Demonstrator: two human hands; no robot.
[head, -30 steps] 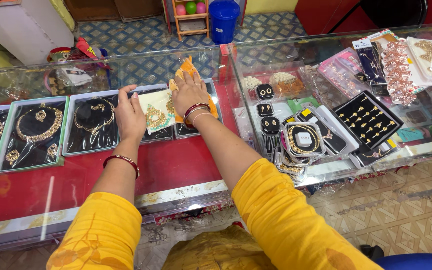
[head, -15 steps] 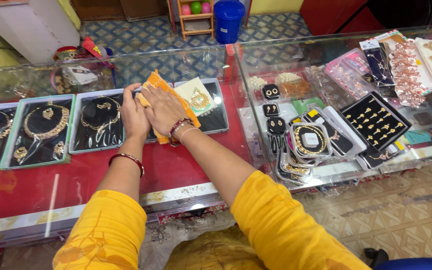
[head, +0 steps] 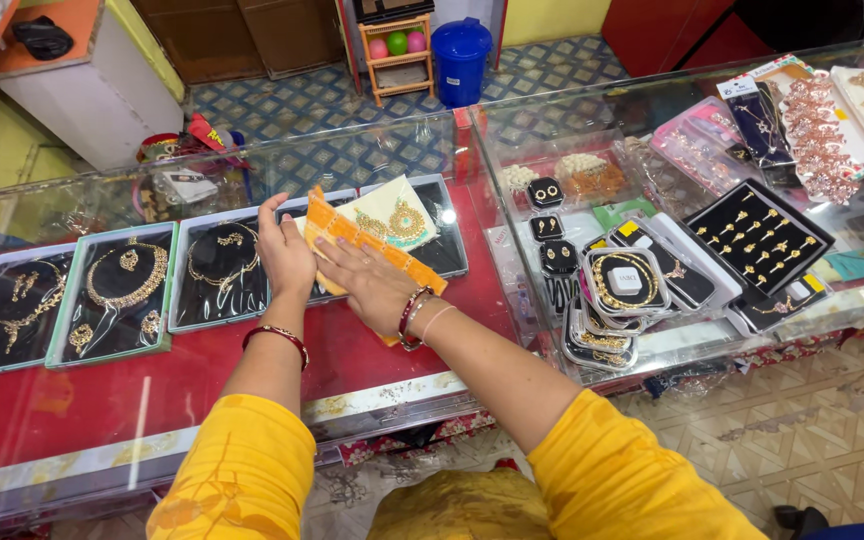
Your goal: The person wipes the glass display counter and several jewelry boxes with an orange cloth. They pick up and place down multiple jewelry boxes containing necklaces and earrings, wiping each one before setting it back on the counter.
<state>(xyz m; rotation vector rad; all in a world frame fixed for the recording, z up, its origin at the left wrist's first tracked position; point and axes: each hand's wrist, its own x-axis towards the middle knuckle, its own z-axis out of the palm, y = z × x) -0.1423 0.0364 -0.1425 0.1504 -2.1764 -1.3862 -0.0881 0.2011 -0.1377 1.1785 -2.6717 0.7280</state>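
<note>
Two bare hands on glass counter top (head: 202, 380), both wrists bangled, sleeves yellow.

Surroundings: row of black-lined necklace trays with pale green rims (head: 117, 290) under the glass to the left, each with a gold necklace set; dark tray (head: 447, 235) behind the hands, partly covered by a cream jewellery card with gold pendant and earrings (head: 392, 215). To the right, under a second glass case, black ring tray with gold rings (head: 757, 235), stacked round-bangle boxes (head: 622, 290), small black earring boxes (head: 545, 192), pink packets of jewellery (head: 822, 120). Beyond the counter: blue lidded bin (head: 460, 55), small wooden shelf with coloured balls (head: 397, 50), patterned blue floor tiles.

Orange folded cloth (head: 352, 235) flat on the glass, over the near edge of the dark tray and just in front of the cream card; long axis diagonal, upper end toward the left hand, lower end toward the near right, its near tip showing below the right wrist.

Left hand (head: 285, 250): fingers together and extended, palm down on the glass, touching the cloth's upper-left end; no grasp.

Right hand (head: 377, 285): fingers spread slightly, pressed flat on the cloth's middle, covering much of it; no grasp.
</note>
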